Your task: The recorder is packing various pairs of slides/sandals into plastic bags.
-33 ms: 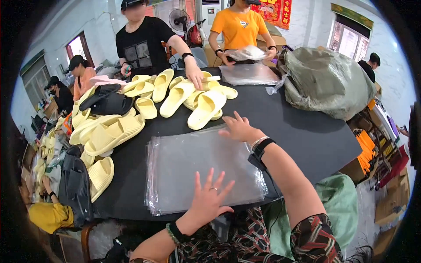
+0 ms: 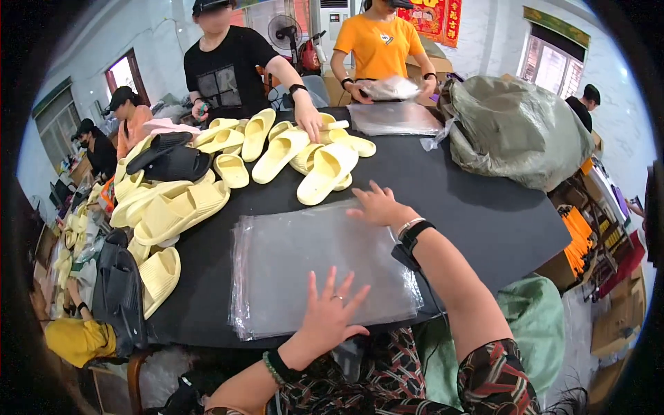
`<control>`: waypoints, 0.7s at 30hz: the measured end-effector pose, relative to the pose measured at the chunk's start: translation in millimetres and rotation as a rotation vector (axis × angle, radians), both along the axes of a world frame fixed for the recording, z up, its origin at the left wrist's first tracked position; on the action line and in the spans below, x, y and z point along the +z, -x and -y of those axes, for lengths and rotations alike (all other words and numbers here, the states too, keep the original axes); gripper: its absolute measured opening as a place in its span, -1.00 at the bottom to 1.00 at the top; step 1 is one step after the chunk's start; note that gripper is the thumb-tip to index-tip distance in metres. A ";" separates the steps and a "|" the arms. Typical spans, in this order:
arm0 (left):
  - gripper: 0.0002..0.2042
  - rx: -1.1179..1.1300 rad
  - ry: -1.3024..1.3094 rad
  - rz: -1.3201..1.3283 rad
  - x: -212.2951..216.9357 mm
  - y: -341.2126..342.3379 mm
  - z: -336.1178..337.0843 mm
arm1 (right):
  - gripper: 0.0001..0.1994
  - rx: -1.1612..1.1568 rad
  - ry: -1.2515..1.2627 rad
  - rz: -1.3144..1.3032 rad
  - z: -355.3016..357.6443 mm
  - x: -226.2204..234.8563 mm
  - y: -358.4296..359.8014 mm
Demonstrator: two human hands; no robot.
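A stack of clear plastic bags (image 2: pixel 297 256) lies flat on the black table in front of me. Over its near edge my left hand (image 2: pixel 330 308) is spread, fingers apart, a ring on one finger. My right hand (image 2: pixel 379 206) reaches across the far right corner of the stack, fingers stretched and holding nothing. Just beyond it sits a pale yellow slide sandal (image 2: pixel 328 173), apart from my fingertips. More yellow slides (image 2: pixel 183 211) are heaped on the left, with black slides (image 2: pixel 169 160) on top. Whether either palm presses on the bags is hard to tell.
Across the table, a person in black touches a yellow slide (image 2: pixel 280 153). Another in orange handles a clear plastic package (image 2: pixel 391 88) above a second bag stack (image 2: pixel 394 119). A big grey-green sack (image 2: pixel 519 131) stands at the far right. A dark cable (image 2: pixel 430 290) hangs from my right wrist.
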State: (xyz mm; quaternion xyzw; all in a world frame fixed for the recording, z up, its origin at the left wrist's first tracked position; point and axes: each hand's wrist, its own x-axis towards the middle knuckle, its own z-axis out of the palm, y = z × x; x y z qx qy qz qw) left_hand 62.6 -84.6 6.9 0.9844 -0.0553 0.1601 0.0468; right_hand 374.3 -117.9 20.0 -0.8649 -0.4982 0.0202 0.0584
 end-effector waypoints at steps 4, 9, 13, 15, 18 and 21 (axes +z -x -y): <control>-0.18 0.021 0.029 -0.009 -20.2 6.8 -2.1 | -0.26 -0.060 0.202 -0.077 3.6 13.5 -1.6; -0.26 0.038 0.067 -0.011 -36.2 4.0 2.5 | -0.25 -0.073 -0.033 0.083 35.5 -1.0 14.4; -0.28 0.063 0.066 -0.001 -40.4 9.2 3.7 | -0.21 0.154 -0.088 0.156 59.7 10.2 74.6; -0.29 0.072 0.069 -0.007 -39.5 6.6 6.2 | -0.20 0.226 -0.071 0.181 75.1 0.7 97.9; -0.25 0.116 0.072 0.011 -44.2 4.8 9.9 | -0.24 0.311 0.009 0.112 92.3 -22.5 117.7; -0.21 0.131 0.077 0.039 -48.2 7.3 11.3 | -0.28 0.355 -0.015 0.027 94.1 -39.7 119.0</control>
